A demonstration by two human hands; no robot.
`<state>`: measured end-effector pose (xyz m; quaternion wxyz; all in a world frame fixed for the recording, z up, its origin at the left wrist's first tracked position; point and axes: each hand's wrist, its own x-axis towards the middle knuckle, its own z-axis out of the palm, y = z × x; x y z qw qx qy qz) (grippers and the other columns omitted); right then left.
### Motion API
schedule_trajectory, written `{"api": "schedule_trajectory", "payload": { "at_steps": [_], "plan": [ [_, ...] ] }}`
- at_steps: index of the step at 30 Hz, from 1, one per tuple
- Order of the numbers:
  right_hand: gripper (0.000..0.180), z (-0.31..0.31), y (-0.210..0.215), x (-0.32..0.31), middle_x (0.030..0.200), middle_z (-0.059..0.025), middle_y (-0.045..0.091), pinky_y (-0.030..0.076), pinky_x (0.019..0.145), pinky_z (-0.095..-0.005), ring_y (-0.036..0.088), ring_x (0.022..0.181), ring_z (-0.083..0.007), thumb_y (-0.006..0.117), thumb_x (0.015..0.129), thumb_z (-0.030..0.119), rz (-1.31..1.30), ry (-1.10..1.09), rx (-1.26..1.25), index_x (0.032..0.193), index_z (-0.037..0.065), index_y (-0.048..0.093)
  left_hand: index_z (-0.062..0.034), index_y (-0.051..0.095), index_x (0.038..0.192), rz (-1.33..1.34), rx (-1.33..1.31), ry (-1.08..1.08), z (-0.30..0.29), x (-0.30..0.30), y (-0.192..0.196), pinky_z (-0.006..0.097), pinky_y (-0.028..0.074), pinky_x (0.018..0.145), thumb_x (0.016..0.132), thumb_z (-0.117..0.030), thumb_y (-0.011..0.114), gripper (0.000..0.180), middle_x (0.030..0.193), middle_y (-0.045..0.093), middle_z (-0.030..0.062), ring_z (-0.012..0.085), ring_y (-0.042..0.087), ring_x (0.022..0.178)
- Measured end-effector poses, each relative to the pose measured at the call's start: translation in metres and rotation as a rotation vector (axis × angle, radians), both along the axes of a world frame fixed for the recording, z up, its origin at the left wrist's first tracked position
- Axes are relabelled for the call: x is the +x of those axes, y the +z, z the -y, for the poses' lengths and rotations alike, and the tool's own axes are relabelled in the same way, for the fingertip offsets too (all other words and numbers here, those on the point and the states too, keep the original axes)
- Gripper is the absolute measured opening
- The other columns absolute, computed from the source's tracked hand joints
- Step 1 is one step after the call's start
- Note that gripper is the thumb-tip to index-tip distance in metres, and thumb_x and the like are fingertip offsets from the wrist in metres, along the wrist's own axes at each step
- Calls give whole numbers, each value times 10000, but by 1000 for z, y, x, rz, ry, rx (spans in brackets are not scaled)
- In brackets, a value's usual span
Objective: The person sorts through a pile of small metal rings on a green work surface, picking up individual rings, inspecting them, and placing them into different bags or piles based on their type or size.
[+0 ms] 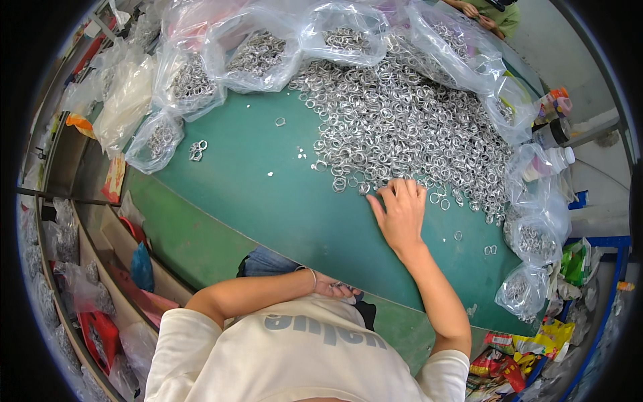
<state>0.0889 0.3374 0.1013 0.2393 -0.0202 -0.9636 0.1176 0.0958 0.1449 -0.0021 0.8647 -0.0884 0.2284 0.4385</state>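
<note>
A wide heap of silvery metal rings (415, 120) covers the far right part of the green tabletop (268, 201). My right hand (402, 213) lies palm down at the heap's near edge, fingertips touching the rings there. Its thumb stands apart from the fingers, close to a ring (364, 188). My left hand (333, 287) rests at the table's near edge in front of my body, palm turned up and fingers curled. Small dark or silvery bits show at its fingers, too small to make out.
Clear plastic bags of rings (258, 57) line the far edge; more bags (534, 241) stand along the right. A few rings (197, 150) lie apart at left, and a pair of rings (490, 250) at right. Another person's hands (479, 15) show at the far right.
</note>
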Motion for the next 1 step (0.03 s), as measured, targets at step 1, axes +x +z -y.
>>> {"api": "schedule_trajectory", "payload": {
  "at_steps": [1],
  "plan": [
    [171, 1, 0, -2, 879, -60, 535, 341, 783, -376, 500, 871, -226, 737, 704, 131, 2, 3, 0, 806, 87, 608, -15, 543, 883, -2, -6, -8, 0, -2, 1, 132, 247, 371, 911, -192, 561, 181, 759, 464, -4, 20, 345, 532]
  ]
}}
